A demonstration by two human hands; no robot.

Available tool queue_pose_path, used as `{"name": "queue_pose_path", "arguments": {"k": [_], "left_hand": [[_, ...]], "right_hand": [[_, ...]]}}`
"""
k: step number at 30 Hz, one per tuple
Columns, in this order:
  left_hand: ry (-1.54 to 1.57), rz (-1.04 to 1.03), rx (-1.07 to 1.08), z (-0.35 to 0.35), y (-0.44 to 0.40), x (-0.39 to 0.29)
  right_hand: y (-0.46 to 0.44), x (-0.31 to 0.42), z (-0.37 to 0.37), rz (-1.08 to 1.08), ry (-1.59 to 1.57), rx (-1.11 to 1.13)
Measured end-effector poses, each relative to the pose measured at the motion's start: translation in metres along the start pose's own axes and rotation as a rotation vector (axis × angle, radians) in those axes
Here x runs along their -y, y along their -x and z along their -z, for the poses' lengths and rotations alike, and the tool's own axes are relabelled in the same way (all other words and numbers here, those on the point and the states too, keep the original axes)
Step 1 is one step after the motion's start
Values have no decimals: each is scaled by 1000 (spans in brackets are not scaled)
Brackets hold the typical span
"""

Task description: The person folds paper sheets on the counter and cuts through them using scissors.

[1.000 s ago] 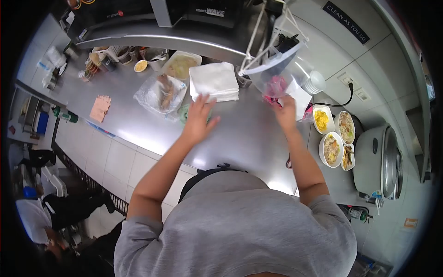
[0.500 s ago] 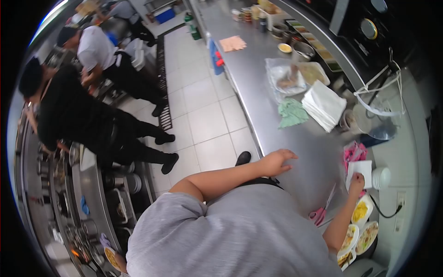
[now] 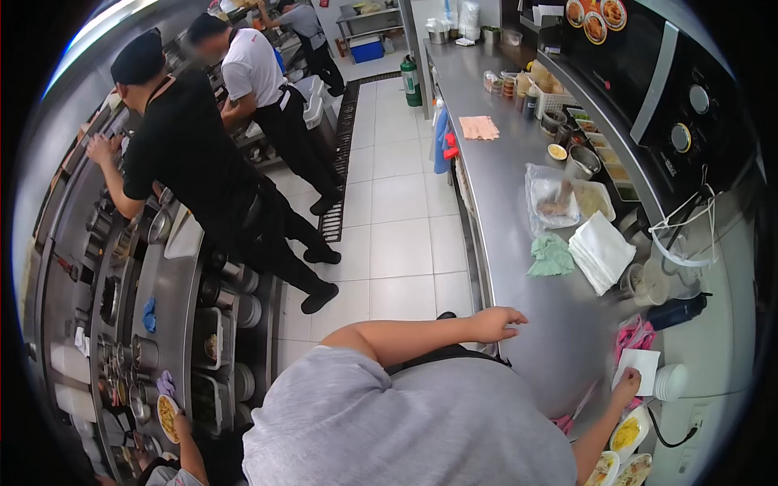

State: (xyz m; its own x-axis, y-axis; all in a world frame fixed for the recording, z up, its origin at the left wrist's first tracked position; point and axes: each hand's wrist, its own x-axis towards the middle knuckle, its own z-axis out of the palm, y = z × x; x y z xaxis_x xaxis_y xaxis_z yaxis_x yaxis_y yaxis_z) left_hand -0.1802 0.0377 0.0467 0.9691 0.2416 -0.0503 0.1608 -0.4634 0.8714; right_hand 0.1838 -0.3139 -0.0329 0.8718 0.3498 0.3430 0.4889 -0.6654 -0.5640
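Observation:
My left hand (image 3: 496,324) hovers at the front edge of the steel counter (image 3: 539,324), fingers apart and holding nothing. Over at the wall side, my right hand (image 3: 626,384) pinches the lower edge of a white paper (image 3: 639,369). Pink plastic (image 3: 636,334) lies just behind that paper, and a stack of white bowls (image 3: 670,382) stands beside it. Close to my right forearm are a dish of yellow food (image 3: 626,434) and pink-handled scissors (image 3: 564,423), partly hidden. Farther up the counter lie a green cloth (image 3: 551,255) and folded white cloths (image 3: 601,253).
A bagged container (image 3: 555,198), a pink cloth (image 3: 479,128) and a microwave (image 3: 648,89) are farther along. Across the tiled aisle (image 3: 397,243), a person in black (image 3: 194,154) and one in white (image 3: 255,73) stand. Another person's hand (image 3: 183,424) holds a plate at lower left.
The view has swung left toward the aisle. My left hand has drawn back from beside the cloths to the counter's front edge. My right hand remains at the white paper.

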Motion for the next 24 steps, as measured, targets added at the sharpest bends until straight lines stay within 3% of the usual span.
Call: {"name": "queue_pose_path", "arguments": {"k": [6,7,8,9,12,13,16,17,19,20,21,22,24], "left_hand": [[59,158,-55,18,44,40],[88,214,-70,26,55,44],[117,274,-93,34,65,50],[89,278,-171,37,75,70],[-93,442,-336,80,109,110],[-119,453,-516,99,124,140],[-286,732,-912,238,200,171],[-369,622,-1225,300,236,163],[-420,256,-1606,406,312,24],[-629,164,-1648,443,354,-37],[-1298,70,-1706,489,409,-67],[-1227,76,-1874,497,442,-129],[-1130,-90,-2339,529,524,-185]], "right_hand": [[-3,26,11,-80,14,79],[-4,25,12,-66,45,116],[0,10,5,96,158,-8],[-4,-5,-10,269,254,-139],[-5,47,-6,-73,478,61],[-2,67,0,-187,536,134],[-6,55,-12,-16,495,-55],[-5,64,-13,130,441,-146],[-8,50,-28,298,364,-205],[16,156,-5,378,325,-233],[47,274,33,544,-530,-9],[42,230,5,434,-146,-117],[54,230,-25,317,-78,-172]]}}
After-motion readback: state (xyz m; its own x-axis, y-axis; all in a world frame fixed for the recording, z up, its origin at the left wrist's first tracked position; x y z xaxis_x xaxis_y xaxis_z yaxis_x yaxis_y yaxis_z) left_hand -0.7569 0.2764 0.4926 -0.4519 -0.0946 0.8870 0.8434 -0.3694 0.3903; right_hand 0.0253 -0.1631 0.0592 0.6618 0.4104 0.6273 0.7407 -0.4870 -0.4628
